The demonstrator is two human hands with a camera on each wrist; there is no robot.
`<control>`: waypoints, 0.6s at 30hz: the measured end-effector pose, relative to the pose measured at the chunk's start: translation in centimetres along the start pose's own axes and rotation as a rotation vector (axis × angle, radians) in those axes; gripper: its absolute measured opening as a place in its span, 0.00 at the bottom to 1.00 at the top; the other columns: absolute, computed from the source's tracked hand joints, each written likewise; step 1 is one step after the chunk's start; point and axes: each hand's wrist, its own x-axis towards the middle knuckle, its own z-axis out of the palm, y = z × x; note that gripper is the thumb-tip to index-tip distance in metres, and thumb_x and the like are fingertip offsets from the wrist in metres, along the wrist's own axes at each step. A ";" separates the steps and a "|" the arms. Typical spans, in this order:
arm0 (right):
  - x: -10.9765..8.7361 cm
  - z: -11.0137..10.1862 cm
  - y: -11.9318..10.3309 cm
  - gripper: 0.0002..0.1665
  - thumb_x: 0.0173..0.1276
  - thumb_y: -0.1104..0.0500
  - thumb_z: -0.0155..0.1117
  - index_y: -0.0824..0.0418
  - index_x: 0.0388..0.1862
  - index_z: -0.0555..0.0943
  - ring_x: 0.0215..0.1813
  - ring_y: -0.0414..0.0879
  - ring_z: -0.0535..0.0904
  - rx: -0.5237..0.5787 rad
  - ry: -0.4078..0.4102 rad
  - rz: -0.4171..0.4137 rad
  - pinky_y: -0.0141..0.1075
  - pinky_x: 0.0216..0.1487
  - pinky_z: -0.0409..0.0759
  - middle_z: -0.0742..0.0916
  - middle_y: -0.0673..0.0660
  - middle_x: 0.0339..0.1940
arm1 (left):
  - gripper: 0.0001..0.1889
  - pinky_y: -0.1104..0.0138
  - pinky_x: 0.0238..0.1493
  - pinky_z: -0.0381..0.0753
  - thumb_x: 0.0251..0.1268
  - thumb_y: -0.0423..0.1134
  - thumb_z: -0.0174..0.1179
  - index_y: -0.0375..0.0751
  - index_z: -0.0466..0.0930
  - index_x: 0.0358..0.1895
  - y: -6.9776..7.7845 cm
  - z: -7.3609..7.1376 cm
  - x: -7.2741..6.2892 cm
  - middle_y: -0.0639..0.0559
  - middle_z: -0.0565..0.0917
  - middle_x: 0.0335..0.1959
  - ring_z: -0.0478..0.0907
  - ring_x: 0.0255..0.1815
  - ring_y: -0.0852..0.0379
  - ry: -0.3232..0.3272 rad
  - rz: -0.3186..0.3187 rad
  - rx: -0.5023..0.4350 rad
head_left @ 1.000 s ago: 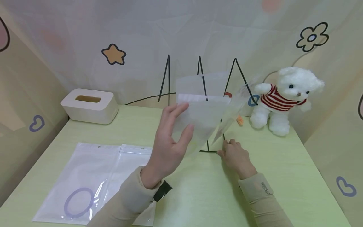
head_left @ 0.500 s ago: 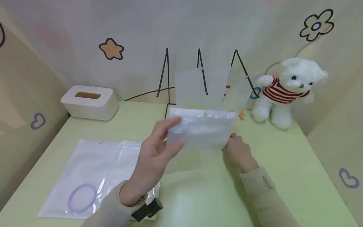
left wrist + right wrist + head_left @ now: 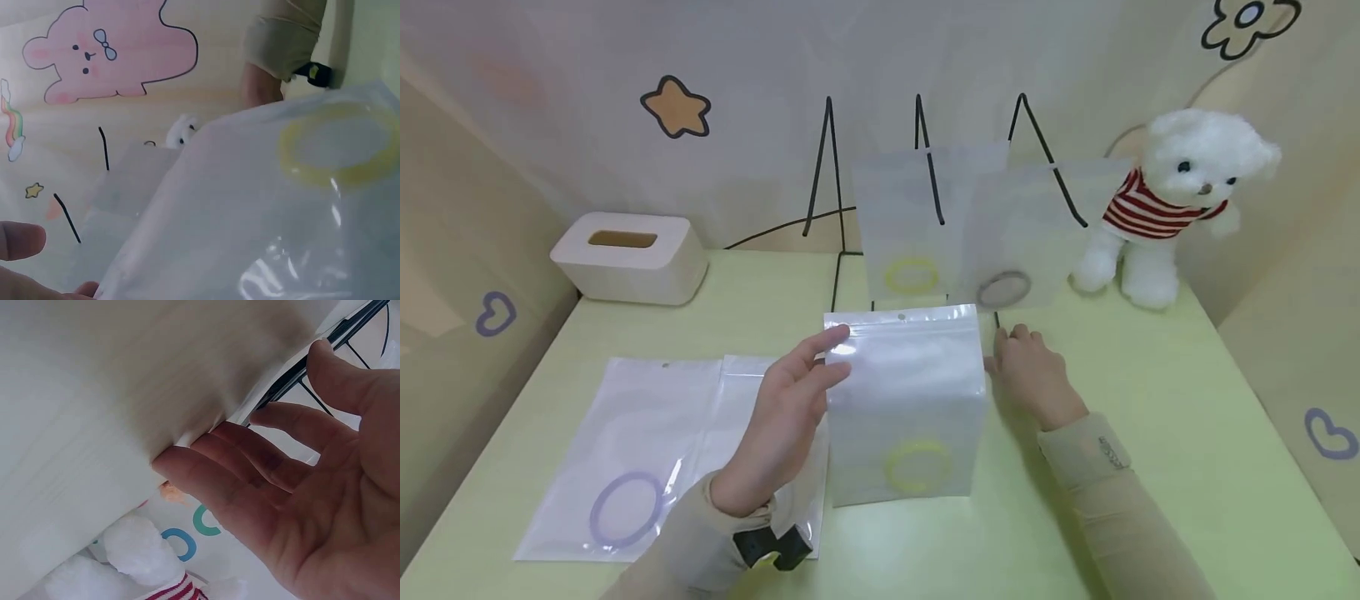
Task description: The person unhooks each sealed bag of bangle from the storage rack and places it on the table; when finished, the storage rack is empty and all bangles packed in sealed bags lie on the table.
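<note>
In the head view, my left hand [image 3: 782, 425] pinches the upper left edge of a clear zip bag [image 3: 898, 412] with a yellow ring [image 3: 917, 467] inside. The bag is upright, bent across its middle. Behind it stands a black wire display rack [image 3: 836, 167] with three pairs of prongs. Two more bags hang there, one with a yellow ring [image 3: 912, 275], another with a grey ring [image 3: 1003, 289]. My right hand [image 3: 1033, 375] holds the rack's foot at the right, fingers curled, fingertips at the tabletop; black base wires [image 3: 275, 394] run past its thumb and forefinger.
Two flat clear bags [image 3: 617, 417] lie at the left of the table, one with a purple ring [image 3: 627, 508]. A white tissue box [image 3: 632, 258] stands behind them. A white teddy bear [image 3: 1172, 208] in a striped shirt sits at the back right.
My left hand has brought the zip bag down and toward me, away from the rack's prongs; it now faces me. The right hand stays at the rack's foot. The head view has tilted down.
</note>
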 end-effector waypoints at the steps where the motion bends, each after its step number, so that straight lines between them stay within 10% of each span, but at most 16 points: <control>1: 0.0 -0.1 0.0 0.23 0.75 0.53 0.54 0.74 0.53 0.73 0.47 0.64 0.72 0.007 -0.007 0.002 0.56 0.31 0.79 0.76 0.69 0.47 | 0.23 0.60 0.55 0.61 0.69 0.32 0.50 0.38 0.69 0.67 -0.2 -0.2 0.3 0.52 0.68 0.31 0.65 0.41 0.55 0.001 -0.006 0.023; 9: 0.2 -0.6 -0.1 0.27 0.75 0.50 0.55 0.75 0.56 0.71 0.48 0.64 0.71 0.018 -0.017 0.003 0.57 0.33 0.78 0.75 0.70 0.47 | 0.23 0.43 0.71 0.50 0.72 0.38 0.51 0.38 0.67 0.68 -1.5 -1.9 2.2 0.50 0.63 0.69 0.60 0.68 0.51 -0.032 -0.122 0.127; 18: 0.0 -0.7 -0.1 0.34 0.76 0.50 0.52 0.75 0.68 0.64 0.55 0.66 0.69 0.028 -0.070 0.018 0.61 0.41 0.78 0.73 0.72 0.55 | 0.26 0.45 0.68 0.58 0.72 0.42 0.53 0.38 0.65 0.69 -3.5 -2.4 3.5 0.49 0.63 0.71 0.60 0.70 0.49 -0.084 -0.227 0.305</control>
